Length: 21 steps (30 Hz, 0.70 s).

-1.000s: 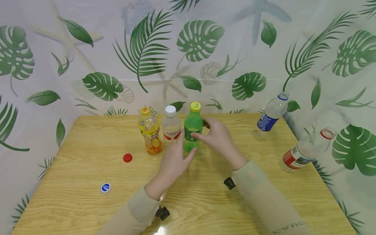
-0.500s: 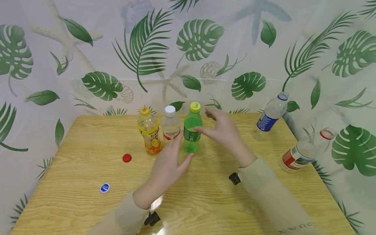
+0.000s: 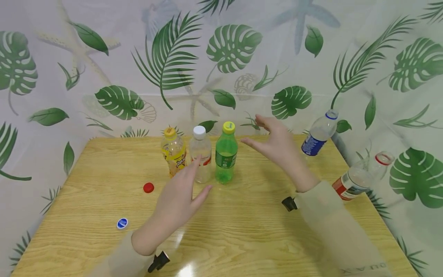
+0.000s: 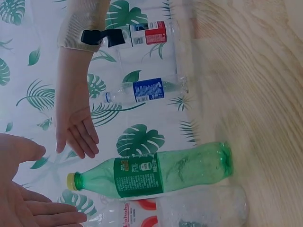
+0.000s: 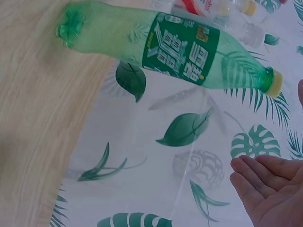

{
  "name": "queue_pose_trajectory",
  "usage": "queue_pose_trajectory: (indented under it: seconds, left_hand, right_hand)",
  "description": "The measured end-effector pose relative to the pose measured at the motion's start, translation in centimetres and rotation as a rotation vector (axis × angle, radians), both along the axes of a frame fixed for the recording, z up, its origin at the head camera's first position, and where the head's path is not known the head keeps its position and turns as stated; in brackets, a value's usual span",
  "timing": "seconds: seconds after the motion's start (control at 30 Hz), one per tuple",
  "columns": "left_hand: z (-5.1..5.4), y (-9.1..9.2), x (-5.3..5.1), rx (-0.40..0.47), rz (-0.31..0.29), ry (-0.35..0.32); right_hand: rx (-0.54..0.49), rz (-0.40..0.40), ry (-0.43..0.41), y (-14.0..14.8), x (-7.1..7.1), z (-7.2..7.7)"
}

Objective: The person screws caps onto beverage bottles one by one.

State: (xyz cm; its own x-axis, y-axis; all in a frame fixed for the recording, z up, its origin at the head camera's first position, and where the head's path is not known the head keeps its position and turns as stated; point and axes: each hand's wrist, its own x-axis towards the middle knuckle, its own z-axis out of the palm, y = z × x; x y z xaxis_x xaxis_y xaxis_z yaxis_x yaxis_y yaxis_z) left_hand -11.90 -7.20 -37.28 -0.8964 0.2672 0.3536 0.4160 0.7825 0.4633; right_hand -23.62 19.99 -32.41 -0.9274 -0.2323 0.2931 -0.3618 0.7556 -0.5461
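Observation:
Three capped bottles stand upright in a row: a yellow-labelled bottle point(image 3: 174, 152) with an orange cap, a clear bottle point(image 3: 201, 146) with a white cap, and a green bottle point(image 3: 226, 152) with a yellow cap. The left hand point(image 3: 176, 196), fingers extended and thumb apart, is in front of the first two and holds nothing. To the right of the green bottle the right hand point(image 3: 277, 144) is raised, empty, thumb spread from the fingers. In the right wrist view a gap separates the hand point(image 5: 272, 189) from the green bottle point(image 5: 180, 47).
At the right stand two uncapped bottles, one blue-labelled point(image 3: 316, 136) and one red-labelled point(image 3: 360, 179). A red cap point(image 3: 148, 187) and a blue-and-white cap point(image 3: 122, 223) lie on the left of the wooden table point(image 3: 242, 231). A leaf-patterned cloth point(image 3: 194, 57) hangs behind.
Both hands have drawn away from the green bottle, the left toward the lower left, the right toward the right. The green bottle stays upright beside the white-capped one.

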Motion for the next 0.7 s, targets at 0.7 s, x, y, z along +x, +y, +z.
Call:
queue_pose_trajectory:
  seconds: [0.7]
  left_hand:
    - [1.3, -7.0, -0.2, -0.073, 0.179, 0.034]
  right_hand:
    - [0.068, -0.150, 0.018, 5.6, -1.3, 1.8]
